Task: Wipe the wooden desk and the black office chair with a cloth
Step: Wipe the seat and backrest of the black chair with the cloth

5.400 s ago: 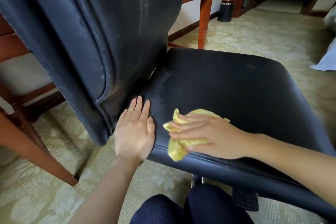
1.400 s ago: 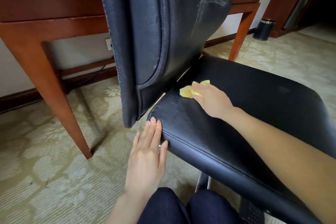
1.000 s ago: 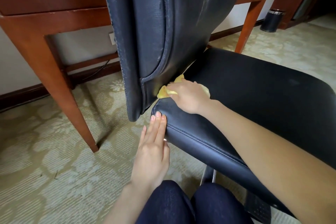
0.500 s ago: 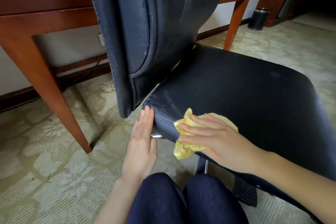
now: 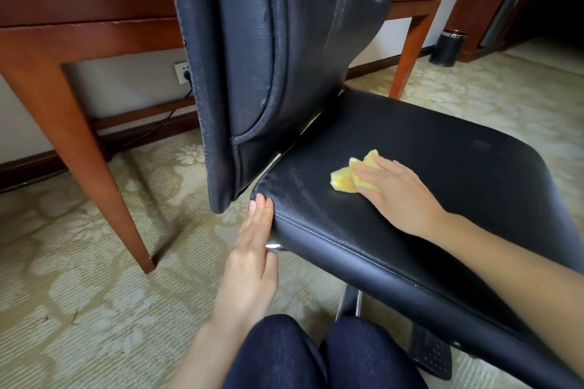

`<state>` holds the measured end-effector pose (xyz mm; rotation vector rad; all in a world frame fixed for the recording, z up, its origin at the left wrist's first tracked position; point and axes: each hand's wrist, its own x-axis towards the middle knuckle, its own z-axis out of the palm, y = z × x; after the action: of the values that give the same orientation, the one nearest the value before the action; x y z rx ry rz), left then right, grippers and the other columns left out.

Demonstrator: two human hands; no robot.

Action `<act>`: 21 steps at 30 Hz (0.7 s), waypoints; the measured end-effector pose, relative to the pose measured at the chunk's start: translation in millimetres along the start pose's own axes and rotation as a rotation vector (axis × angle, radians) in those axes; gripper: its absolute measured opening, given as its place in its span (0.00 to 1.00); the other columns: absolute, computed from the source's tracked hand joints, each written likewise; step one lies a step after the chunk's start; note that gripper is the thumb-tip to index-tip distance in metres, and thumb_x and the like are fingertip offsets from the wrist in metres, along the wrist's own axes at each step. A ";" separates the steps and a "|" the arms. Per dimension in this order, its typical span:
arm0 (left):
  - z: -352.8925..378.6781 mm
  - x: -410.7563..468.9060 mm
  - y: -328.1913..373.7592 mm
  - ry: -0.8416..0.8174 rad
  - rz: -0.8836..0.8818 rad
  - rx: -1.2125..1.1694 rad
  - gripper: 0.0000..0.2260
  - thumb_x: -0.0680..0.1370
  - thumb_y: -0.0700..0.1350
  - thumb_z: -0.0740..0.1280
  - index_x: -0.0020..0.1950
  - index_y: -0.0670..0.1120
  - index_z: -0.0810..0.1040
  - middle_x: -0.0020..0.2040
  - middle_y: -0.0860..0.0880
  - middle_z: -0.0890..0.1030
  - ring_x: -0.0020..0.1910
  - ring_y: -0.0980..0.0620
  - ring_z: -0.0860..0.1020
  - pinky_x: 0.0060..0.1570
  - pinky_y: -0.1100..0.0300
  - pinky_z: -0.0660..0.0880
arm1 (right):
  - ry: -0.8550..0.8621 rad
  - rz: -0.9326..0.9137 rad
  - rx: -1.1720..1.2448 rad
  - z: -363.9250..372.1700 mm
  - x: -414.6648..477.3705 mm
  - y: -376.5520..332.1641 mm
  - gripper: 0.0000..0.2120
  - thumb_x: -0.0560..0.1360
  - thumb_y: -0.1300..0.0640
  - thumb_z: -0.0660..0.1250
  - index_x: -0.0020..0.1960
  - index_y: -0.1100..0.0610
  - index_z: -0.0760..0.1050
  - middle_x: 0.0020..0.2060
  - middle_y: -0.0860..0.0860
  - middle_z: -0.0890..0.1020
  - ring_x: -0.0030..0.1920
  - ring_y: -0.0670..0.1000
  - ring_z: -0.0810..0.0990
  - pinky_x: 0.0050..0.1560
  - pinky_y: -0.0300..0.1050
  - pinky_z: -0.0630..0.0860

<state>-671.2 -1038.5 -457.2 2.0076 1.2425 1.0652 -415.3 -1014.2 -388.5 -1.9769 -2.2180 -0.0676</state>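
Yellow cloth (image 5: 347, 179) is pressed flat on the black chair seat (image 5: 442, 174) under the straight fingers of the right hand (image 5: 395, 193) — near the backrest (image 5: 268, 41) — while the seat's near corner is touched by the open left hand (image 5: 252, 249), with the wooden counter (image 5: 88, 31) seen behind.

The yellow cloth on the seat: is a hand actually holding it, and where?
The right hand presses the yellow cloth flat on the chair seat, covering its right part, not gripping. The left hand holds nothing.
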 end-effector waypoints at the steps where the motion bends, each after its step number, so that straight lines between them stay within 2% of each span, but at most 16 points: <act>1: -0.3 0.1 0.8 -0.013 0.006 0.009 0.34 0.75 0.28 0.56 0.77 0.50 0.54 0.73 0.65 0.48 0.74 0.67 0.46 0.70 0.73 0.44 | 0.018 0.061 0.004 4.2 13.6 -6.0 0.17 0.81 0.54 0.57 0.70 0.50 0.67 0.67 0.50 0.69 0.63 0.56 0.70 0.66 0.49 0.62; 4: -1.7 1.3 2.4 -0.033 0.009 0.034 0.34 0.75 0.29 0.56 0.76 0.52 0.51 0.72 0.66 0.46 0.73 0.69 0.43 0.70 0.73 0.42 | 0.035 0.214 0.087 12.6 53.5 -26.9 0.15 0.81 0.55 0.56 0.67 0.51 0.70 0.64 0.55 0.69 0.56 0.61 0.72 0.60 0.54 0.67; 7: -2.1 1.8 3.4 -0.044 -0.003 0.030 0.34 0.75 0.30 0.56 0.76 0.52 0.50 0.72 0.66 0.45 0.73 0.69 0.43 0.71 0.72 0.42 | 0.008 0.261 0.119 17.4 81.0 -46.5 0.15 0.82 0.55 0.54 0.67 0.54 0.70 0.65 0.55 0.70 0.62 0.61 0.69 0.64 0.56 0.61; 10: -2.0 1.7 1.2 -0.043 -0.002 0.059 0.34 0.75 0.30 0.56 0.76 0.53 0.50 0.73 0.64 0.46 0.74 0.67 0.44 0.74 0.65 0.44 | -0.010 0.151 0.130 21.6 87.1 -73.7 0.17 0.81 0.54 0.54 0.67 0.55 0.70 0.68 0.54 0.70 0.66 0.59 0.67 0.66 0.57 0.60; 13: -1.8 2.8 -0.8 -0.038 -0.009 -0.002 0.33 0.75 0.32 0.54 0.75 0.55 0.51 0.73 0.66 0.48 0.74 0.68 0.46 0.75 0.63 0.45 | -0.020 -0.009 0.087 23.5 76.6 -91.4 0.19 0.82 0.53 0.54 0.71 0.54 0.66 0.72 0.53 0.66 0.71 0.56 0.62 0.69 0.56 0.58; 15: -5.2 1.9 -3.5 -0.001 -0.052 -0.143 0.31 0.75 0.30 0.54 0.74 0.55 0.58 0.73 0.64 0.57 0.72 0.69 0.54 0.74 0.63 0.52 | -0.039 -0.101 0.053 21.7 65.2 -96.2 0.21 0.82 0.51 0.53 0.74 0.53 0.62 0.74 0.51 0.63 0.74 0.53 0.58 0.71 0.55 0.55; 16: -7.7 0.7 -5.0 0.038 -0.087 -0.212 0.31 0.75 0.29 0.54 0.73 0.55 0.62 0.72 0.61 0.63 0.69 0.69 0.62 0.71 0.65 0.59 | -0.049 -0.140 0.045 20.3 58.4 -98.1 0.21 0.82 0.51 0.53 0.74 0.52 0.61 0.74 0.50 0.62 0.74 0.53 0.56 0.72 0.54 0.54; 17: -10.1 -0.9 -6.1 0.088 -0.120 -0.260 0.30 0.75 0.29 0.55 0.72 0.56 0.65 0.69 0.60 0.70 0.63 0.71 0.69 0.65 0.69 0.65 | -0.059 -0.172 0.045 19.0 50.4 -100.8 0.22 0.82 0.51 0.53 0.75 0.52 0.60 0.75 0.49 0.61 0.75 0.52 0.54 0.72 0.54 0.53; 18: -11.7 -2.7 -6.1 0.140 -0.143 -0.290 0.29 0.74 0.31 0.56 0.70 0.56 0.67 0.65 0.60 0.74 0.56 0.72 0.73 0.58 0.74 0.67 | -0.067 -0.197 0.055 18.5 41.7 -104.1 0.22 0.82 0.52 0.54 0.75 0.51 0.59 0.75 0.48 0.60 0.75 0.51 0.53 0.72 0.54 0.51; 19: -12.8 -4.7 -5.8 0.186 -0.154 -0.310 0.28 0.74 0.33 0.56 0.69 0.56 0.69 0.64 0.61 0.75 0.55 0.72 0.73 0.55 0.77 0.66 | -0.072 -0.218 0.073 18.7 31.9 -108.2 0.23 0.82 0.53 0.55 0.76 0.50 0.58 0.75 0.47 0.59 0.76 0.51 0.52 0.73 0.54 0.49; 20: -13.2 -6.6 -6.0 0.222 -0.158 -0.315 0.26 0.73 0.35 0.55 0.68 0.55 0.71 0.65 0.61 0.74 0.59 0.69 0.73 0.57 0.76 0.65 | -0.072 -0.240 0.094 19.1 21.4 -112.2 0.23 0.81 0.54 0.57 0.76 0.49 0.58 0.75 0.46 0.59 0.76 0.51 0.51 0.73 0.53 0.48; 21: -13.4 -8.9 -6.7 0.253 -0.157 -0.302 0.24 0.73 0.35 0.56 0.65 0.54 0.74 0.65 0.62 0.73 0.63 0.63 0.73 0.60 0.72 0.67 | -0.068 -0.265 0.113 19.7 10.8 -115.7 0.24 0.80 0.56 0.59 0.75 0.48 0.59 0.75 0.46 0.60 0.76 0.51 0.52 0.74 0.52 0.47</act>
<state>-688.0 -1043.2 -458.2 1.5612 1.2535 1.3680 -532.8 -1014.7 -397.2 -1.6429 -2.4550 0.0910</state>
